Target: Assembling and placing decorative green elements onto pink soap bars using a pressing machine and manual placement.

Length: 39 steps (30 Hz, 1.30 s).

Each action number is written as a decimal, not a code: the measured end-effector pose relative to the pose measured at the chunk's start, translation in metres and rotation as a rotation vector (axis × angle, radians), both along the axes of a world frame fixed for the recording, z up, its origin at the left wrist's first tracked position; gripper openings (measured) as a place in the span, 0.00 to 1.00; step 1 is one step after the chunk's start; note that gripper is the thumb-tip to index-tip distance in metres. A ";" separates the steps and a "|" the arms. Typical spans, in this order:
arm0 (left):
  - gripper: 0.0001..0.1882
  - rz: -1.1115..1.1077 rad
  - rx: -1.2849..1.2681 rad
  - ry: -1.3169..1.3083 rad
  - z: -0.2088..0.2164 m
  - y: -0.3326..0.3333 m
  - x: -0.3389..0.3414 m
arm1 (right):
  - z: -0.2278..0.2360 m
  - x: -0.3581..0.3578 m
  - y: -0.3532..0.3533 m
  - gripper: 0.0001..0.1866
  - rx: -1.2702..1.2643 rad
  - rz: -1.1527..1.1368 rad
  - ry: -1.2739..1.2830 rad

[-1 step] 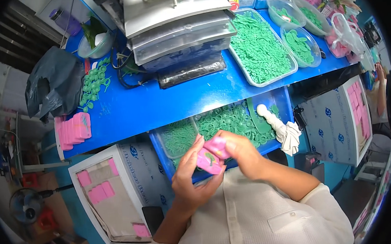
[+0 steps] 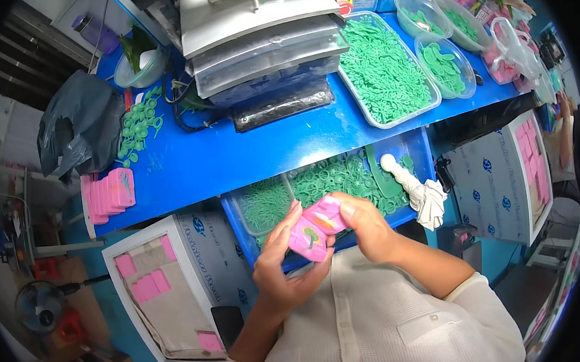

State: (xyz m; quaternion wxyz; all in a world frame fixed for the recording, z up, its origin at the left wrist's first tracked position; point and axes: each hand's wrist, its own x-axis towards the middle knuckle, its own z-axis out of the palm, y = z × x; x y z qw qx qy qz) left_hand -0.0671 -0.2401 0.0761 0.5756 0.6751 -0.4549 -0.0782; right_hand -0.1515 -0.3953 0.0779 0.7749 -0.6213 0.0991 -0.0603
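In front of my chest, over the near edge of a blue tray [image 2: 425, 146], a pink rubber mould [image 2: 300, 249] is held between both hands. Its two halves are spread apart, and a green wax-like piece [image 2: 313, 236] shows on the inner face. My left hand [image 2: 280, 276] is wrapped round the mould's lower left side. With thumb and fingers, my right hand [image 2: 369, 232] pinches the folded-back half at the upper right. Behind the hands, the tray holds many small green ring-like pieces [image 2: 327, 178] and a clear box of fine green pieces [image 2: 261, 206].
A grey metal machine [image 2: 264, 48] stands on the blue table [image 2: 234, 158]. Right of it are a clear tub of green pieces [image 2: 390, 73] and bowls. Stacked pink moulds [image 2: 109, 193] and a dark plastic bag [image 2: 81, 121] sit left. A white cloth bundle [image 2: 427, 203] lies on the tray's right edge.
My right hand has drawn the mould's upper half further back, so the halves are more widely parted and the green piece shows more fully.
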 end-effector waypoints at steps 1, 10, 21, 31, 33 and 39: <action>0.33 -0.005 0.003 0.000 0.004 -0.001 0.000 | -0.003 -0.004 -0.005 0.24 0.092 0.017 0.019; 0.16 -0.125 -0.079 0.473 0.005 0.006 0.012 | 0.002 -0.008 -0.027 0.24 0.210 -0.189 -0.032; 0.34 -0.001 -0.018 0.676 0.011 -0.016 -0.009 | -0.016 0.002 -0.021 0.31 0.612 -0.001 0.159; 0.47 -0.016 0.377 -0.013 0.023 -0.002 0.007 | 0.014 -0.006 -0.017 0.05 0.317 -0.054 0.072; 0.50 0.021 0.485 -0.162 0.033 -0.005 0.018 | 0.018 -0.010 -0.024 0.05 0.296 0.019 0.121; 0.63 -0.047 0.511 -0.601 0.052 -0.021 0.033 | 0.028 -0.014 -0.025 0.09 0.277 0.138 0.095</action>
